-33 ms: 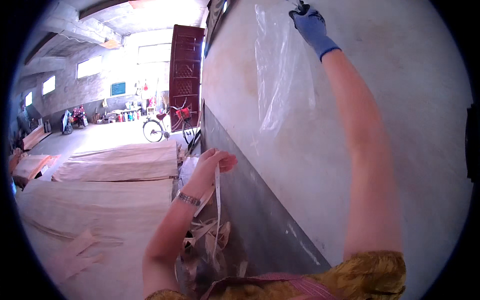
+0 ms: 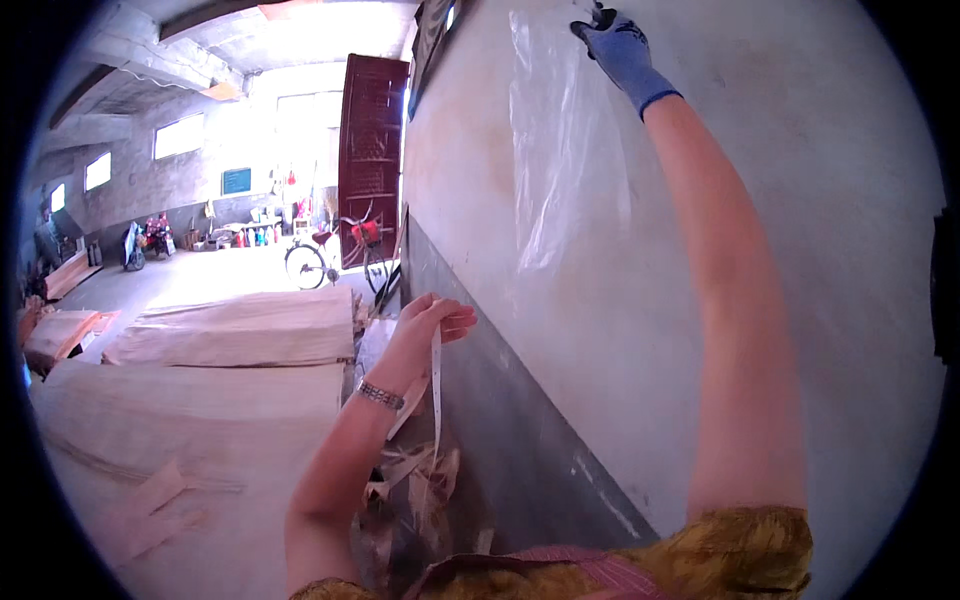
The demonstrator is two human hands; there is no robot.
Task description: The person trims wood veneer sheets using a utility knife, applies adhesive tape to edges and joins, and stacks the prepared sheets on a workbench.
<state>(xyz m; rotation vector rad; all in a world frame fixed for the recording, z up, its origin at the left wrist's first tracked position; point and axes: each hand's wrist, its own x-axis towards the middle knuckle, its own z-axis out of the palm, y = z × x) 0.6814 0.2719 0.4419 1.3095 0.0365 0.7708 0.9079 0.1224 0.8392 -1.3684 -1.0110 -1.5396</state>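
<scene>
- Hanging from the left hand (image 2: 425,325): a narrow white strip (image 2: 437,385), gripped by bare thumb and fingers, lower end over tan scraps (image 2: 432,485).
- Right hand (image 2: 615,45), in a blue glove (image 2: 640,80): raised at the top of a clear sheet (image 2: 550,150); whether its fingers grip it, cannot tell.
- Sheet: creased, upright along the pale wall (image 2: 850,250).
- Left wrist: metal band (image 2: 380,394).
- Left of the wall: pale stacks (image 2: 230,330); beyond, a bicycle (image 2: 305,266) near a dark red door (image 2: 372,150).

A long, narrow white strip (image 2: 437,385) hangs nearly straight down from the left hand (image 2: 425,325); a creased, clear plastic sheet (image 2: 548,150) hangs lengthwise along the pale wall (image 2: 850,250).
</scene>
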